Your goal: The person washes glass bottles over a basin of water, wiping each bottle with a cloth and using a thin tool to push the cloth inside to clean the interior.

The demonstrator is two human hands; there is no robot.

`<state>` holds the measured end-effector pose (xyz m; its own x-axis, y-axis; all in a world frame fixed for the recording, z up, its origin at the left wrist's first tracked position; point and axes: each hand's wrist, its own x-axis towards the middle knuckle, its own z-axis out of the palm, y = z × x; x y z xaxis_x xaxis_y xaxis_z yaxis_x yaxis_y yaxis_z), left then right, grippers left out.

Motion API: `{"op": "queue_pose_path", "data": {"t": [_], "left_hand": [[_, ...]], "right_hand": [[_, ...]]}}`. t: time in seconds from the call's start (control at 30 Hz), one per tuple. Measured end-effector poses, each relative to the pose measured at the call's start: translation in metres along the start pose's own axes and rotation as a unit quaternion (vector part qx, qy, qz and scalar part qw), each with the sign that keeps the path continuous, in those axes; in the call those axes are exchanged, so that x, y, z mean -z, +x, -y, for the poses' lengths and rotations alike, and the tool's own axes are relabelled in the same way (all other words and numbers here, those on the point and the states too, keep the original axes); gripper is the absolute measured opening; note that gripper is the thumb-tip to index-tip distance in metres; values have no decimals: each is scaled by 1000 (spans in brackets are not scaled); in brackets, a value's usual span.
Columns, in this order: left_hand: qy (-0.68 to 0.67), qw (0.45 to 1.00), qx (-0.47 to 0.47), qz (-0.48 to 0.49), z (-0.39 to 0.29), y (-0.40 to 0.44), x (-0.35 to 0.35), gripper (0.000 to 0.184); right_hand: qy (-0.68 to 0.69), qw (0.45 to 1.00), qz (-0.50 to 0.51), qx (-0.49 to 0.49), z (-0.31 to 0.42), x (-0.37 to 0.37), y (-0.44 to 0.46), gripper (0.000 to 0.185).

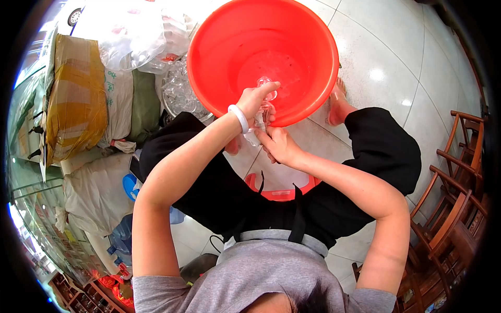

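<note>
A clear, shiny object, glass or hard plastic with a rounded knobbed end, is held between both hands over the near rim of a large red basin. Its exact kind cannot be made out. My left hand, with a white bangle on the wrist, wraps around its upper part. My right hand grips the lower end just outside the rim, its fingers partly hidden. A few dark specks show on the basin's bottom.
Left of the basin stands a round container of clear glass-like pieces, below white plastic bags. A taped brown package and sacks line the left side. Dark wooden chairs stand at right. A red stool edge shows between my legs.
</note>
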<state>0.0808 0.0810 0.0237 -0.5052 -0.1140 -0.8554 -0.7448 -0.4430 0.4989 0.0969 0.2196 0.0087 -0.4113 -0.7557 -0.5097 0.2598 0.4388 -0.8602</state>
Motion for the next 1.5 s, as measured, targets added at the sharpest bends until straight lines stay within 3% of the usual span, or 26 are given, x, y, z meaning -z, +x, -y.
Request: {"op": "queue_pose_path", "data": {"t": [1.5], "left_hand": [[1,1000,-2,2,0,0,0,35]], "right_hand": [[29,999,-15,17,-1,-1,-1,42]]}}
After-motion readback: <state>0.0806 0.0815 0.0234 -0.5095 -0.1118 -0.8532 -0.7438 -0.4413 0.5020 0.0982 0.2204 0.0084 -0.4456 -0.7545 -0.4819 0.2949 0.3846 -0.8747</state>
